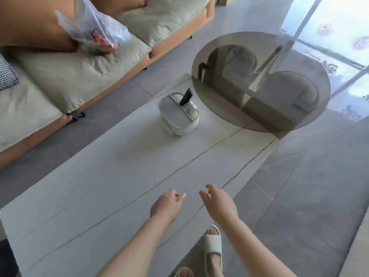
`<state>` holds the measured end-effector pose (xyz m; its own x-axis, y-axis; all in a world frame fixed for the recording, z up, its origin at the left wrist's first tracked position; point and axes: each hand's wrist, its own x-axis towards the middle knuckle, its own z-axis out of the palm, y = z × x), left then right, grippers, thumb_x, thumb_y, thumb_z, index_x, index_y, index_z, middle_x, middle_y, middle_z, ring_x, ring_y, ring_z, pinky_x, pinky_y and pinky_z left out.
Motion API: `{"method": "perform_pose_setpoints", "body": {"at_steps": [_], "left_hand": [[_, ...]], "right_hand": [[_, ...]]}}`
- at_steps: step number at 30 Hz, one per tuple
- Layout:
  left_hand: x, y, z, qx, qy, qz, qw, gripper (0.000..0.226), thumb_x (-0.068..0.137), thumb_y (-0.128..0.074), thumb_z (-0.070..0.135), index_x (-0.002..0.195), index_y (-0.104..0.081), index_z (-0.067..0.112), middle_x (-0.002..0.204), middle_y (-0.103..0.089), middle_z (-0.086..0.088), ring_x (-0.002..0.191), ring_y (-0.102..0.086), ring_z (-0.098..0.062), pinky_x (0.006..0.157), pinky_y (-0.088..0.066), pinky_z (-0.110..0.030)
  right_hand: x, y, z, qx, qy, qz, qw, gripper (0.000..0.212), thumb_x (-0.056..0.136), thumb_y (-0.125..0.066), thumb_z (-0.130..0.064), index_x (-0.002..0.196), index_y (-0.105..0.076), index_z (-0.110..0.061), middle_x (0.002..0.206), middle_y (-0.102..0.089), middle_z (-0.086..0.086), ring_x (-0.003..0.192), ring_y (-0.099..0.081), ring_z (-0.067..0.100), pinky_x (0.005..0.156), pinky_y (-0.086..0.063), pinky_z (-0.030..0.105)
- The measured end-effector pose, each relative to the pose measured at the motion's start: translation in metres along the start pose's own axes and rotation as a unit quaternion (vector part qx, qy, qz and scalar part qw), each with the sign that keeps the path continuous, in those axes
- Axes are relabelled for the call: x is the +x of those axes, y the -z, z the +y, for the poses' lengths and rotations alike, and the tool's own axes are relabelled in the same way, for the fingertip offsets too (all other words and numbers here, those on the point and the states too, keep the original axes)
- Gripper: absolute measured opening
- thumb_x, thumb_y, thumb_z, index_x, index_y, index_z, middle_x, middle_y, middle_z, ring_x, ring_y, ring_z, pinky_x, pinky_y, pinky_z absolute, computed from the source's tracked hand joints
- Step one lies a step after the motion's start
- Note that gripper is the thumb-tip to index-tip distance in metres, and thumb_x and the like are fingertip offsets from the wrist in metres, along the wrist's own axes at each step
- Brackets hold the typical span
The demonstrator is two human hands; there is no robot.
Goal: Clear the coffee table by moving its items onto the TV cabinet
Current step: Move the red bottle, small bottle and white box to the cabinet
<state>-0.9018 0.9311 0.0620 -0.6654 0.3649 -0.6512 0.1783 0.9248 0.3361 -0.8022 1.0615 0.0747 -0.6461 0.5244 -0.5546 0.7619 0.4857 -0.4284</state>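
A long pale stone coffee table (pixel 111 176) stretches away from me. Toward its far end stands a white box-shaped holder (pixel 178 116) with a black remote (pixel 186 96) sticking upright out of a slot in its top. Both my hands hover over the table's near end, far short of the holder. My left hand (pixel 167 204) holds nothing, its fingers loosely curled. My right hand (pixel 218 201) is open with fingers apart, also holding nothing. The TV cabinet is not in view.
A round smoked-glass table top (pixel 259 80) overlaps the far right corner of the stone table. An orange sofa (pixel 79 76) with pale cushions runs along the left; a plastic bag (pixel 95 31) lies on it. Grey tiled floor on the right; my sandalled feet (pixel 212 246) stand there.
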Motion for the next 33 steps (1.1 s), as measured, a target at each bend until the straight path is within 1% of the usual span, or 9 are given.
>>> {"method": "perform_pose_setpoints", "body": {"at_steps": [7, 12, 18, 21, 24, 26, 29, 30, 33], "left_hand": [[0.073, 0.033, 0.031, -0.085, 0.047, 0.041, 0.994, 0.045, 0.092, -0.04, 0.051, 0.119, -0.057, 0.019, 0.122, -0.062, -0.006, 0.113, -0.057, -0.025, 0.09, -0.046, -0.033], [0.131, 0.058, 0.045, -0.144, 0.057, 0.071, 0.985, 0.052, 0.092, -0.042, 0.049, 0.133, -0.046, 0.018, 0.133, -0.054, -0.009, 0.123, -0.05, -0.026, 0.099, -0.04, -0.034], [0.202, 0.079, 0.049, -0.205, 0.039, 0.087, 0.974, 0.059, 0.093, -0.041, 0.048, 0.143, -0.034, 0.018, 0.145, -0.043, -0.008, 0.132, -0.042, -0.024, 0.106, -0.034, -0.033], [0.242, 0.082, 0.045, -0.239, 0.032, 0.093, 0.966, 0.059, 0.094, -0.04, 0.046, 0.145, -0.029, 0.018, 0.149, -0.039, -0.007, 0.135, -0.038, -0.024, 0.108, -0.033, -0.034], [0.28, 0.081, 0.042, -0.269, 0.026, 0.101, 0.958, 0.061, 0.095, -0.041, 0.044, 0.147, -0.023, 0.018, 0.152, -0.034, -0.007, 0.138, -0.035, -0.023, 0.11, -0.029, -0.033], [0.3, 0.078, 0.043, -0.298, 0.026, 0.105, 0.948, 0.063, 0.095, -0.041, 0.045, 0.148, -0.02, 0.018, 0.153, -0.033, -0.007, 0.139, -0.034, -0.023, 0.109, -0.028, -0.032], [0.32, 0.074, 0.048, -0.336, 0.023, 0.112, 0.935, 0.064, 0.094, -0.042, 0.044, 0.148, -0.02, 0.017, 0.151, -0.036, -0.008, 0.137, -0.036, -0.024, 0.109, -0.028, -0.032], [0.325, 0.073, 0.051, -0.351, 0.018, 0.114, 0.929, 0.063, 0.094, -0.044, 0.043, 0.148, -0.023, 0.017, 0.148, -0.04, -0.008, 0.135, -0.039, -0.024, 0.109, -0.03, -0.032], [0.333, 0.07, 0.055, -0.398, 0.007, 0.123, 0.909, 0.055, 0.092, -0.05, 0.038, 0.141, -0.034, 0.017, 0.137, -0.052, -0.006, 0.125, -0.05, -0.025, 0.106, -0.039, -0.035]], "right_hand": [[0.091, 0.04, -0.023, -0.051, 0.06, -0.017, 0.997, 0.049, 0.096, -0.034, -0.048, 0.137, -0.04, -0.021, 0.136, -0.051, 0.0, 0.121, -0.051, 0.02, 0.09, -0.044, 0.033], [0.158, 0.049, -0.046, -0.046, 0.072, -0.014, 0.996, 0.048, 0.094, -0.037, -0.047, 0.133, -0.045, -0.02, 0.132, -0.052, 0.001, 0.117, -0.053, 0.021, 0.083, -0.044, 0.032], [0.237, 0.036, -0.069, 0.118, -0.038, -0.046, 0.991, 0.053, 0.093, -0.044, -0.042, 0.137, -0.04, -0.014, 0.135, -0.053, 0.007, 0.122, -0.05, 0.024, 0.088, -0.038, 0.028], [0.274, 0.021, -0.074, 0.217, -0.079, -0.033, 0.972, 0.063, 0.091, -0.048, -0.041, 0.144, -0.027, -0.013, 0.12, -0.054, 0.007, 0.113, -0.053, 0.028, 0.098, -0.045, 0.038], [0.306, 0.009, -0.079, 0.313, -0.088, 0.0, 0.946, 0.073, 0.089, -0.052, -0.04, 0.148, -0.012, -0.022, 0.137, -0.045, 0.009, 0.122, -0.048, 0.031, 0.1, -0.045, 0.048], [0.322, 0.005, -0.082, 0.358, -0.082, 0.013, 0.93, 0.077, 0.089, -0.053, -0.041, 0.148, -0.006, -0.027, 0.139, -0.042, 0.006, 0.117, -0.051, 0.029, 0.098, -0.047, 0.049], [0.337, -0.001, -0.08, 0.396, -0.076, 0.018, 0.915, 0.081, 0.089, -0.054, -0.039, 0.147, 0.002, -0.033, 0.111, -0.046, -0.002, 0.077, -0.053, 0.013, 0.086, -0.055, 0.045], [0.34, -0.003, -0.078, 0.409, -0.078, 0.017, 0.909, 0.082, 0.089, -0.054, -0.038, 0.147, 0.004, -0.037, 0.113, -0.044, -0.002, 0.075, -0.051, 0.012, 0.082, -0.057, 0.043], [0.344, -0.009, -0.071, 0.461, -0.077, -0.004, 0.884, 0.083, 0.089, -0.056, -0.035, 0.143, 0.005, -0.046, 0.126, -0.042, -0.001, 0.096, -0.056, 0.023, 0.078, -0.058, 0.042]]}}
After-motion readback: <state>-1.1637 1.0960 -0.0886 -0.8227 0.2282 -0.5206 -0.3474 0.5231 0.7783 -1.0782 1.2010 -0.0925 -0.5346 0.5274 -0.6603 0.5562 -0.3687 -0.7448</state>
